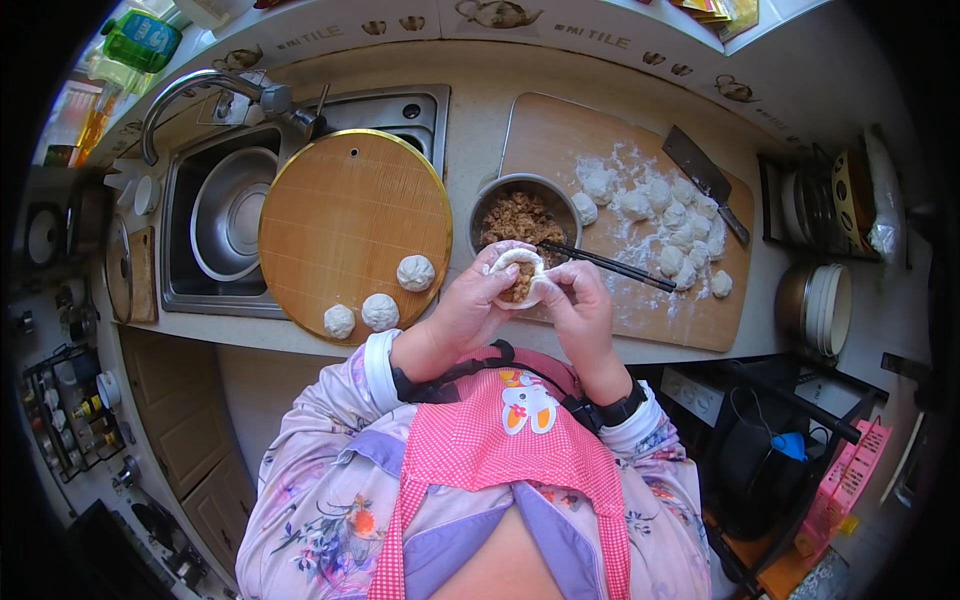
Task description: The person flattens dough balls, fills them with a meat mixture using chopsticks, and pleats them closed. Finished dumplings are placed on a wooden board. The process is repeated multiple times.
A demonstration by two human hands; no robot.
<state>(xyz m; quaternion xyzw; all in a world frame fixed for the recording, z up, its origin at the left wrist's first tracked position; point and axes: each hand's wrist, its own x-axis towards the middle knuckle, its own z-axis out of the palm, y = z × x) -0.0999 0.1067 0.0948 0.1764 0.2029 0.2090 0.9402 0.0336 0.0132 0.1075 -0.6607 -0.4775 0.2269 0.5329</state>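
A round dough wrapper (519,279) cups a mound of brown minced filling, its edge curling upward. My left hand (480,292) cradles it from the left, the thumb lying over the filling. On the right, the fingertips of my right hand (576,296) pinch the wrapper's rim. Just behind it stands a metal bowl (480,196) with more minced filling (521,217). Black chopsticks (622,268) lean out of that bowl to the right. Floured dough pieces (679,225) lie in a cluster on the wooden board (551,124).
A round bamboo tray (337,202) with three filled buns (380,312) partly covers the sink (171,262). Inside the sink sits a steel basin (217,225) below a curved faucet (161,105). A cleaver (697,165) rests at the board's back right. Stacked pots (814,307) stand farther right.
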